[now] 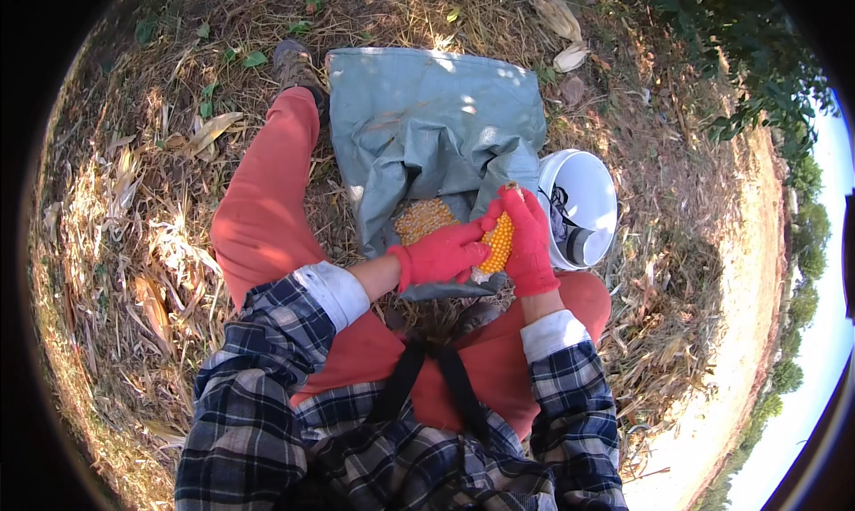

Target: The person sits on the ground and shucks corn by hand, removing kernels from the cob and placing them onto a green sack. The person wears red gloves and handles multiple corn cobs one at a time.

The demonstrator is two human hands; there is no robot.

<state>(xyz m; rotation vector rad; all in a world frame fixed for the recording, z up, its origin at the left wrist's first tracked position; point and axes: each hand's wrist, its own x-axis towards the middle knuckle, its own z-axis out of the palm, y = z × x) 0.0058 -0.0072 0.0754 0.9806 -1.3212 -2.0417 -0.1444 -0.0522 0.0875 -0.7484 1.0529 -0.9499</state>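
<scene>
Both my hands wear red knit gloves and meet over an ear of yellow corn (497, 245). My right hand (529, 240) wraps the ear from the right, its fingers near the upper end. My left hand (442, 252) presses on the ear from the left, thumb and fingers against the kernels. Beneath them a grey-green woven sack (441, 90) lies spread on the ground, creased in the middle. A pile of loose corn kernels (424, 220) rests in a fold of it, partly hidden by my left hand.
A white plastic bucket (604, 184) stands right of the sack, with a dark cord and a grey-black cylindrical object (578, 244) inside. Dry husks (558, 17) and straw litter the ground. My legs (267, 197) flank the sack. Leafy branches (735, 50) hang at the upper right.
</scene>
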